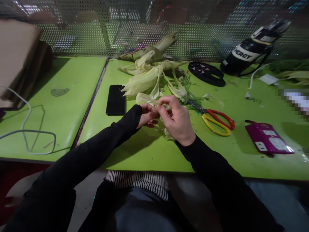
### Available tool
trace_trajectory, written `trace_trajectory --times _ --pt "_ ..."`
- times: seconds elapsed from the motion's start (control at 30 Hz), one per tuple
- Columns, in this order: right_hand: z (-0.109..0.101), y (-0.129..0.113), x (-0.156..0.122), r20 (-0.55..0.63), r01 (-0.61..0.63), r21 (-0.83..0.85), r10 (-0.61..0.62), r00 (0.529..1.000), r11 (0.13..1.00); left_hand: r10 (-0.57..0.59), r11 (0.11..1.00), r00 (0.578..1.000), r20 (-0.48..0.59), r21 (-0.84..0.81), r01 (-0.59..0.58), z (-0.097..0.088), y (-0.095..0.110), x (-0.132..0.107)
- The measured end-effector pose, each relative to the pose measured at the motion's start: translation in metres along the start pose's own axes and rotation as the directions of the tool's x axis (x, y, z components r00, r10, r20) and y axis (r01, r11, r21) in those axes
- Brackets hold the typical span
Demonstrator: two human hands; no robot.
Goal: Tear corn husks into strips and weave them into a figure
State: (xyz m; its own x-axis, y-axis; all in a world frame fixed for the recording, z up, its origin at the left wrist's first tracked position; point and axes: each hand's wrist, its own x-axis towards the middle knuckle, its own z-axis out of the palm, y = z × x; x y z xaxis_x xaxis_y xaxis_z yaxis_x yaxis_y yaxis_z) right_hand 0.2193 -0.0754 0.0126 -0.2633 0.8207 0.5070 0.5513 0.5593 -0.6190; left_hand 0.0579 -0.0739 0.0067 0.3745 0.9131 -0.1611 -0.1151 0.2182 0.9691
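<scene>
Husks [145, 80] on green table [164, 158], perforated screen [79, 35] behind

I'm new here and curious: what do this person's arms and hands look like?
Long, plain black sleeves cover both arms. The left sleeve reaches onto the left hand; the right sleeve ends near the wrist of the right hand. Neither hand is gloved, and no markings show.

And there it is, upper right of the frame: "NERGY", bold dark capitals across the white band [245, 54] of the black bottle [233, 67]! Just below, handwritten marks [253, 99] on the green surface [173, 158], too blurred to read.
</scene>
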Motion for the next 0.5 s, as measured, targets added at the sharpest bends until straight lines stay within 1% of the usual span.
trace_trajectory --times 0.1,0.2,0.23,0.3,0.4,0.43,0.5 --pt "0.0 0.0 0.0 0.01 -0.005 0.028 0.005 1.0 1.0 -0.025 1.0 1.0 0.006 0.018 0.024 0.0 0.003 0.0" --pt "0.0 -0.001 -0.001 0.018 -0.034 0.087 0.033 0.999 0.996 -0.04 0.999 0.999 0.012 -0.003 0.04 0.001 0.002 0.001" --pt "0.0 -0.001 -0.001 0.009 -0.045 0.112 0.044 0.999 0.993 -0.058 0.998 0.998 0.012 -0.017 0.058 0.002 0.0 0.002" --pt "0.0 -0.001 -0.001 -0.046 -0.053 0.137 0.059 0.997 0.989 -0.106 0.993 0.994 0.022 -0.046 0.107 0.002 -0.004 0.003" --pt "-0.001 0.0 0.0 -0.136 -0.042 0.104 0.056 0.989 0.994 -0.168 0.984 0.982 0.082 -0.051 0.172 0.001 -0.009 0.005" --pt "-0.001 0.001 0.0 -0.144 -0.04 0.094 0.054 0.988 0.995 -0.182 0.981 0.977 0.108 -0.045 0.188 0.001 -0.01 0.005" --pt "-0.002 0.002 0.001 -0.122 -0.037 0.092 0.048 0.991 0.995 -0.192 0.979 0.971 0.141 -0.046 0.2 0.0 -0.01 0.004"
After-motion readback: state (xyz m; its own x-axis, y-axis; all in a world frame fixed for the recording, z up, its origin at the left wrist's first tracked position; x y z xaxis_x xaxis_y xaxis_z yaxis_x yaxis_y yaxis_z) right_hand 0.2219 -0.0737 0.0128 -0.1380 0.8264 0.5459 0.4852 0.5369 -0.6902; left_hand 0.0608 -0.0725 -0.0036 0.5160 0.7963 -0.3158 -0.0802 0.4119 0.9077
